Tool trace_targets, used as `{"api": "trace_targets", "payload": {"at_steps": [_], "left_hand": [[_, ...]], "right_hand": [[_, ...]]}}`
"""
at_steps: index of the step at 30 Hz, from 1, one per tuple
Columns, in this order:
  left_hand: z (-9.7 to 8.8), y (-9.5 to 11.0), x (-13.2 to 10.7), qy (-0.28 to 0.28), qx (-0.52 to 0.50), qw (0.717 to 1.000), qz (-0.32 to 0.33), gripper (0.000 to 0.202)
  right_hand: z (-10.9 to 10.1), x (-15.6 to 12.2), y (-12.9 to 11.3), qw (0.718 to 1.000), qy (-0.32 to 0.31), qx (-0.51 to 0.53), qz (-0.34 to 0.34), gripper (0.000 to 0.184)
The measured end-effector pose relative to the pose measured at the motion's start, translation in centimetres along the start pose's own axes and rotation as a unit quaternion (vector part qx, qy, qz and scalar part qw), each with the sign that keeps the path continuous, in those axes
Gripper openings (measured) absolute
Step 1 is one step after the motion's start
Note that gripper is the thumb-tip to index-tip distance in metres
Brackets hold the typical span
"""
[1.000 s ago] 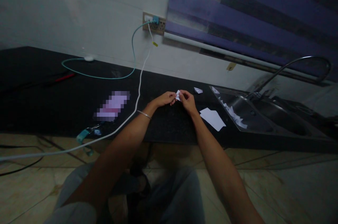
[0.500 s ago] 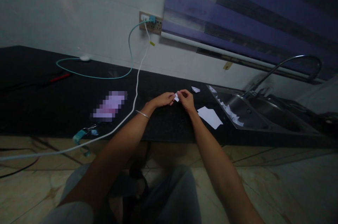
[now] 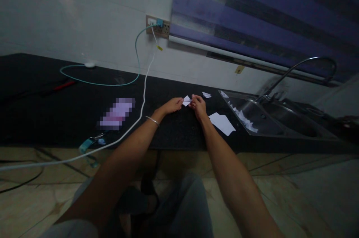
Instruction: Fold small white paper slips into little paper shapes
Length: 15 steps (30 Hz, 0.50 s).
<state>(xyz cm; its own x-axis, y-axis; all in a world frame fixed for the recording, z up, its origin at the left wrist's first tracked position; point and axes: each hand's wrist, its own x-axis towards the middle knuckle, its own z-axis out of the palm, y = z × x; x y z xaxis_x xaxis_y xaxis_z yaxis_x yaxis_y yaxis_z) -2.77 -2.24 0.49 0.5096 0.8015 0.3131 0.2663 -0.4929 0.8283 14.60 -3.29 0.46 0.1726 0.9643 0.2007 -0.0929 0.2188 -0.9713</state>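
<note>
A small folded piece of white paper (image 3: 186, 100) is pinched between both my hands above the black countertop (image 3: 56, 111). My left hand (image 3: 172, 105), with a thin bangle on its wrist, grips the paper's left side. My right hand (image 3: 198, 105) grips its right side, fingers pressed together. A larger white sheet (image 3: 222, 123) lies flat on the counter just right of my right hand. A small white scrap (image 3: 206, 95) sits behind my hands near the wall.
A steel sink (image 3: 260, 118) with paper scraps in it and a curved tap (image 3: 303, 67) is at the right. A white cable (image 3: 140, 107) and a teal cable (image 3: 123, 81) run from the wall socket (image 3: 157, 25). A blurred pale object (image 3: 117, 113) lies at the left.
Both hands stay together on the small paper; it now shows a little wider between the fingertips. The view has shifted slightly.
</note>
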Motion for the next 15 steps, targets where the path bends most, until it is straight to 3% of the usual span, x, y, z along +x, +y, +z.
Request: {"api": "trace_targets", "payload": {"at_steps": [7, 15], "left_hand": [[-0.3, -0.1, -0.1, -0.006, 0.000, 1.000, 0.018, 0.032], [-0.4, 0.1, -0.4, -0.013, 0.007, 0.998, 0.060, 0.034]], "right_hand": [[0.4, -1.5, -0.3, 0.999, -0.030, -0.014, -0.010, 0.067], [0.5, -1.5, -0.4, 0.997, -0.060, -0.049, -0.032, 0.047]]}}
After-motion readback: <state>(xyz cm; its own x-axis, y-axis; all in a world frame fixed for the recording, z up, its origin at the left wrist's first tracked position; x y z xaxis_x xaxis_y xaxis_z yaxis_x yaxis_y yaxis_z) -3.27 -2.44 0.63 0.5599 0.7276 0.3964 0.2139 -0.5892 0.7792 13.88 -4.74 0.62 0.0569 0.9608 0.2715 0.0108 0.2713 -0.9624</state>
